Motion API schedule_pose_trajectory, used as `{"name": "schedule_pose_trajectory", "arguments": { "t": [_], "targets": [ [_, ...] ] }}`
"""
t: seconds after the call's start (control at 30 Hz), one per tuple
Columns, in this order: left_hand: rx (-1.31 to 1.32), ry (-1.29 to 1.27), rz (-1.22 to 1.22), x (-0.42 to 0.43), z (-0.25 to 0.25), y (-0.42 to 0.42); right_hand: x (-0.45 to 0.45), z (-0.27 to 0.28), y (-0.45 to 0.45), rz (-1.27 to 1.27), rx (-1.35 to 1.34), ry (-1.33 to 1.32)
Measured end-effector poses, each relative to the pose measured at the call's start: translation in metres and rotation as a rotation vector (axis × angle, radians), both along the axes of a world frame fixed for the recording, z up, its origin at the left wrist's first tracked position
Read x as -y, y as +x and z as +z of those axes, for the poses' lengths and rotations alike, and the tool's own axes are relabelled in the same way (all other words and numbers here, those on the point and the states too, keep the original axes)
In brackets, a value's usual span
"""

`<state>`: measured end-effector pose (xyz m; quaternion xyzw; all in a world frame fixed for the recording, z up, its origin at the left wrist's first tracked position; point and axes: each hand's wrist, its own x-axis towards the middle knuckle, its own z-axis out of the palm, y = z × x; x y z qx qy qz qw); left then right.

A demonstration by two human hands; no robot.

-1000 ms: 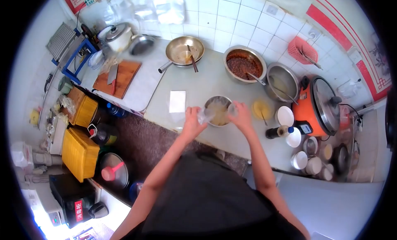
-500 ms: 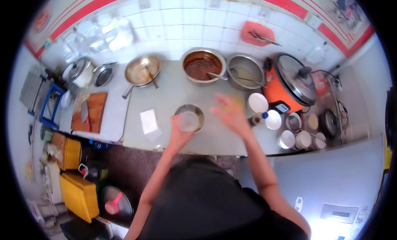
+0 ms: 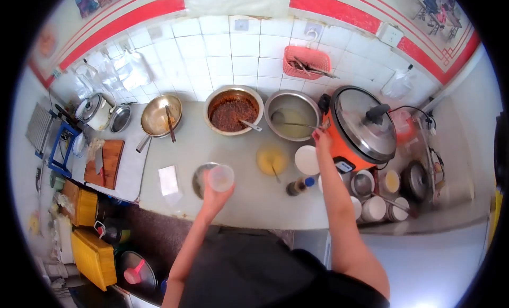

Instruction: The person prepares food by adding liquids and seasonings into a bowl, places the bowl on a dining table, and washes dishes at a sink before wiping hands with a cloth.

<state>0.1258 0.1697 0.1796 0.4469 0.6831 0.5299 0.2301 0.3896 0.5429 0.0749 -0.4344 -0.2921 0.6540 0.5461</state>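
Observation:
My left hand [image 3: 214, 201] is wrapped round a clear plastic cup [image 3: 221, 178], held above the worktop at the right edge of a small metal bowl [image 3: 198, 181]. The cup's contents are hard to make out. Over to the right, my right hand [image 3: 323, 141] closes on the handle end of a long ladle [image 3: 297, 124]. The ladle's head rests in pale liquid inside a steel pot [image 3: 271, 100]. Left of that pot, a steel basin [image 3: 209, 105] holds dark red sauce and a spoon. A yellow bowl [image 3: 265, 160] with a small spoon stands nearer to me.
An orange cooker [image 3: 356, 143] with a glass lid stands right of the pot. White bowls [image 3: 374, 208] and a dark bottle [image 3: 298, 186] are near my right forearm. To the left are a wok [image 3: 151, 120], a white packet [image 3: 168, 181] and a cutting board with a knife [image 3: 111, 165].
My right hand has moved from over the worktop to the ladle's handle and closed on it. The cup in my left hand has shifted right relative to the small metal bowl. The view has shifted too.

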Motion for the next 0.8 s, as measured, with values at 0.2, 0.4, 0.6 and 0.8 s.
{"name": "schedule_pose_trajectory", "arguments": {
  "t": [0.2, 0.4, 0.6, 0.8],
  "targets": [
    [-0.106, 0.052, 0.045, -0.035, 0.000, 0.032, -0.050, -0.018, -0.064, 0.018, 0.419, 0.189],
    [-0.147, 0.064, -0.113, -0.090, -0.020, 0.047, -0.036, 0.011, -0.040, 0.333, 0.726, 0.186],
    [-0.337, -0.033, -0.225, -0.160, -0.061, 0.061, -0.045, -0.050, -0.030, -0.046, 0.837, 0.858],
    [-0.263, -0.182, -0.168, -0.208, -0.105, 0.058, -0.009, 0.001, -0.032, 0.050, 0.460, 0.230]
  ]
}}
